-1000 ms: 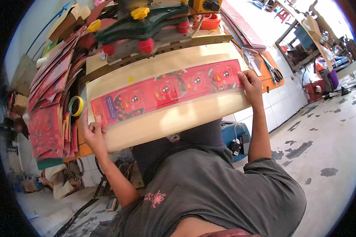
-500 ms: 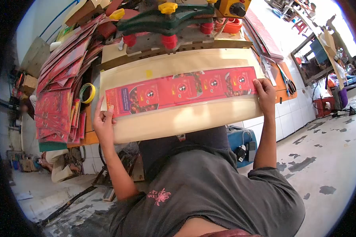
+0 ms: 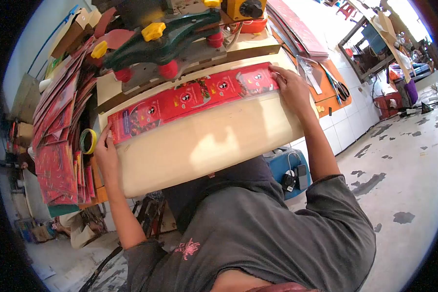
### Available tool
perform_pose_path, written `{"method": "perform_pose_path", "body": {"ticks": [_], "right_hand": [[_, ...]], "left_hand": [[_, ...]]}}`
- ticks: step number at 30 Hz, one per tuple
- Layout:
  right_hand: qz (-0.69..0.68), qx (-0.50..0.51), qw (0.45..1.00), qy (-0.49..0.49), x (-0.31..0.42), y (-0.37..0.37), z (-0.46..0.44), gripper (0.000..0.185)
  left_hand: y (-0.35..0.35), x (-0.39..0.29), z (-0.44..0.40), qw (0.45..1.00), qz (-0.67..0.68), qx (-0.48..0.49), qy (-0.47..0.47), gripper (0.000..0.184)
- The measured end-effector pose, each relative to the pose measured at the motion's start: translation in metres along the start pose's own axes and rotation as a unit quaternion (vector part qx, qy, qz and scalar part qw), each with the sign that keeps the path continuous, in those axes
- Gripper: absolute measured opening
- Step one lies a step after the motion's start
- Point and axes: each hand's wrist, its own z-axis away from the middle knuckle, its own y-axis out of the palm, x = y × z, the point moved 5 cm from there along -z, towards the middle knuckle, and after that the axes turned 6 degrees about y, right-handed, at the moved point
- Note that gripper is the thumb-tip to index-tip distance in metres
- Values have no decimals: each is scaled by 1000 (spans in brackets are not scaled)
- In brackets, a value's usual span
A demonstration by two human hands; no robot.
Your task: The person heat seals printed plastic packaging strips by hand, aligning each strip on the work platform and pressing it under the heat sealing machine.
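Observation:
A long red printed strip (image 3: 170,103) with food pictures and round logos lies across a cream padded board (image 3: 214,141), its far edge close to the machine. My left hand (image 3: 107,153) pinches the strip's left end, thumb on top. At the strip's right end, my right hand (image 3: 292,87) grips the corner, with its fingers partly hidden. Above the strip stands a machine with a dark green clamp bar (image 3: 190,36), yellow knobs (image 3: 153,31) and red feet (image 3: 169,69).
Stacks of red printed sheets (image 3: 58,160) pile up on the left, beside a yellow tape roll (image 3: 88,141). Scissors (image 3: 343,91) and a metal ruler (image 3: 310,77) lie on the orange tabletop (image 3: 330,100) at right. A blue case (image 3: 277,165) with chargers stands below.
The strip has moved away from me, up the board toward the machine, with both hands still at its ends. The whole view has also shifted and tilted.

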Motion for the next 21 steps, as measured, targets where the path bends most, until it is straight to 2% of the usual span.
{"method": "perform_pose_path", "body": {"ticks": [3, 7, 12, 18, 21], "right_hand": [[10, -25, 999, -31, 1, 4, -7, 29], [15, -17, 1000, -20, 1, 6, -10, 29], [15, -29, 999, -36, 3, 7, -11, 27], [26, -22, 999, -31, 1, 9, -12, 26], [25, -16, 999, -20, 3, 9, -12, 26]], "left_hand": [[4, -2, -3, 1000, 17, -10, -10, 35], [2, -17, 2, 999, -17, 0, -49, 35], [5, -4, 3, 998, -36, -37, -26, 36], [6, 4, 1, 999, -24, -24, -6, 36], [3, -3, 1, 999, -26, -13, -29, 37]]}}
